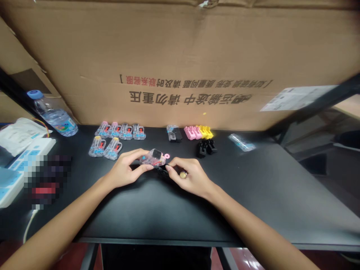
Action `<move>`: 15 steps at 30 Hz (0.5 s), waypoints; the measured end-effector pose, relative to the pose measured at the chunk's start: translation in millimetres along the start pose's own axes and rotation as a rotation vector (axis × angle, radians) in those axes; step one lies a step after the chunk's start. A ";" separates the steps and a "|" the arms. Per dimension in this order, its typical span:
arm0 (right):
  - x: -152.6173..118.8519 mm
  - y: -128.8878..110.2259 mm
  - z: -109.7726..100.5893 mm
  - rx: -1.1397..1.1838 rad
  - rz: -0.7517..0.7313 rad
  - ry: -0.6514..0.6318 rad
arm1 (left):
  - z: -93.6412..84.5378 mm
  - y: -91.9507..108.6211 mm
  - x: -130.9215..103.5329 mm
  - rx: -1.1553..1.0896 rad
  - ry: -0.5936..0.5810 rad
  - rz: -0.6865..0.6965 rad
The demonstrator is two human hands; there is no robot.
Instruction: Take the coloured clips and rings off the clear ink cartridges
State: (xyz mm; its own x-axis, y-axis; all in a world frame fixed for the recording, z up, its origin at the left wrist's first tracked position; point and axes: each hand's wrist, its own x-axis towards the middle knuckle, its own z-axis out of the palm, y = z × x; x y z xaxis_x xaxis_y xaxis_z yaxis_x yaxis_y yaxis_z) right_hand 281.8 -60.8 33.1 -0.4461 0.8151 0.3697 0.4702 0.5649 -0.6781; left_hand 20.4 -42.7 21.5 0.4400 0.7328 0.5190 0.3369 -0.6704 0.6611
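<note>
Above the middle of the black table, my left hand (128, 167) is closed on a clear plastic device (150, 158). A dark square panel sits on the device's top, and bits of blue and red show through the shell. My right hand (189, 174), with a round gold-coloured ring on a finger, pinches a small black part (161, 170) at the device's right lower side. Fingers and shadow partly hide that part, and I cannot tell whether it is joined to the device. Just behind them is a small pink ring-shaped piece (167, 156).
Several similar clear devices (114, 140) lie in two rows behind left. Behind my hands are a clear-and-black piece (174, 134), pink parts (192, 132), yellow parts (206, 131), black parts (206, 147) and a clear packet (241, 143). A bottle (57, 116) and power strip (30, 161) stand left; cardboard (180, 48) walls the back.
</note>
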 end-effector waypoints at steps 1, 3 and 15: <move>1.2 3.1 -5.5 -0.025 -0.030 -0.007 | -3.8 -1.1 1.7 0.039 0.037 0.006; 4.4 13.1 -21.1 -0.129 -0.070 0.021 | -13.0 -4.8 5.1 0.163 0.114 -0.008; 11.4 75.3 -69.9 -0.818 0.416 0.091 | -32.7 -23.1 3.2 0.704 -0.119 -0.129</move>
State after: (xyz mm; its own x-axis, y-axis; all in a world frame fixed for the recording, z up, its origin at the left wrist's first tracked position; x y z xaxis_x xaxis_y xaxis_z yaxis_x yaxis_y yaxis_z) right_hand 365.4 0.0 30.6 -0.0750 0.9602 0.2691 0.9866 0.1107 -0.1198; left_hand -13.2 -21.1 25.5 0.4348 0.8202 0.3718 0.8307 -0.5247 0.1861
